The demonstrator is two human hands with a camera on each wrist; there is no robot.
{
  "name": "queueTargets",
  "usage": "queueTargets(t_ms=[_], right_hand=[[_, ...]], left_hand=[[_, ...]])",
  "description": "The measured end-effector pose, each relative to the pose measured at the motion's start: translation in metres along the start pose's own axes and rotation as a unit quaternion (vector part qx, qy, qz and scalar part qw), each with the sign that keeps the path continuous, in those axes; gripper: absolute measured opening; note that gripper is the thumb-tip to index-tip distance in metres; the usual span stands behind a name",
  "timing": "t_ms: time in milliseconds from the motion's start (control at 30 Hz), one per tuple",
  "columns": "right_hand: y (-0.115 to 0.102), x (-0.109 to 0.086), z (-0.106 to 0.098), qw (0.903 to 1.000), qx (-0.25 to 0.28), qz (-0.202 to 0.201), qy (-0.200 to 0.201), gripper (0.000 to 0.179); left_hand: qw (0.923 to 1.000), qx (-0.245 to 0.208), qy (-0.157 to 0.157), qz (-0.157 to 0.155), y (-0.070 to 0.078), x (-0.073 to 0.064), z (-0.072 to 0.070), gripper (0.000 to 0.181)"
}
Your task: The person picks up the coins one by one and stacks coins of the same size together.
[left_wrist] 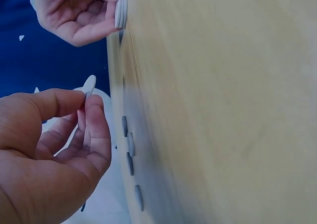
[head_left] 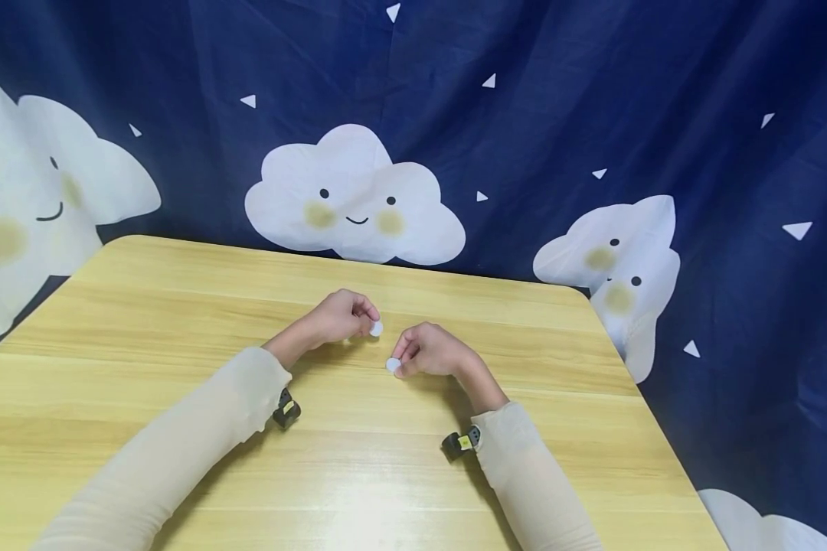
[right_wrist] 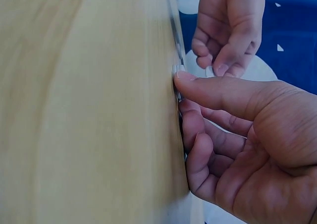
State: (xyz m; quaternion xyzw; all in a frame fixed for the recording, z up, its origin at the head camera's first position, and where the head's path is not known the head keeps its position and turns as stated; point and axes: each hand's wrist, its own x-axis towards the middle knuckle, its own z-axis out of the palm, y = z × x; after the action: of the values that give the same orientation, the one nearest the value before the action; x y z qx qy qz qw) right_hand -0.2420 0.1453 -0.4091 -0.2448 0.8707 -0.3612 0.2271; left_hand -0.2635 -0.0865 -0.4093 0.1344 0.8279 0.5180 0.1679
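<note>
My left hand [head_left: 338,315] pinches a white round disc [head_left: 376,328] between thumb and fingers, above the table. In the left wrist view this disc [left_wrist: 89,84] stands tilted at the fingertips. To the right and nearer, my right hand [head_left: 433,350] grips a small stack of white discs [head_left: 393,365], its thumb on them in the right wrist view. The stack [left_wrist: 121,13] is down at the tabletop, apart from the left hand's disc. Several more discs [left_wrist: 131,143], grey and dark, lie on the table by the left hand; the head view does not show them.
The wooden table [head_left: 358,459] has rounded far corners. A dark blue curtain [head_left: 524,138] with white clouds and small triangles hangs behind it and along its right side. Black wrist cameras [head_left: 286,409] sit at the cuffs of both beige sleeves.
</note>
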Motion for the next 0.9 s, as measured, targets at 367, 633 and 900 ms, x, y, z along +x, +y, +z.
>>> queueTargets(t_ms=[367,633,900], right_hand=[[-0.002,0.0,0.001,1.0,0.0,-0.004,0.003,0.017],[-0.001,0.001,0.001,1.0,-0.002,-0.004,0.002,0.018],[-0.001,0.001,0.0,1.0,-0.002,-0.002,0.002,0.018]], left_hand=[[0.9994,0.023,-0.021,0.016,0.007,-0.018,0.01,0.015],[0.999,0.011,-0.043,-0.007,0.004,-0.025,0.02,0.017],[0.9988,-0.002,-0.039,-0.029,0.002,-0.025,0.029,0.015]])
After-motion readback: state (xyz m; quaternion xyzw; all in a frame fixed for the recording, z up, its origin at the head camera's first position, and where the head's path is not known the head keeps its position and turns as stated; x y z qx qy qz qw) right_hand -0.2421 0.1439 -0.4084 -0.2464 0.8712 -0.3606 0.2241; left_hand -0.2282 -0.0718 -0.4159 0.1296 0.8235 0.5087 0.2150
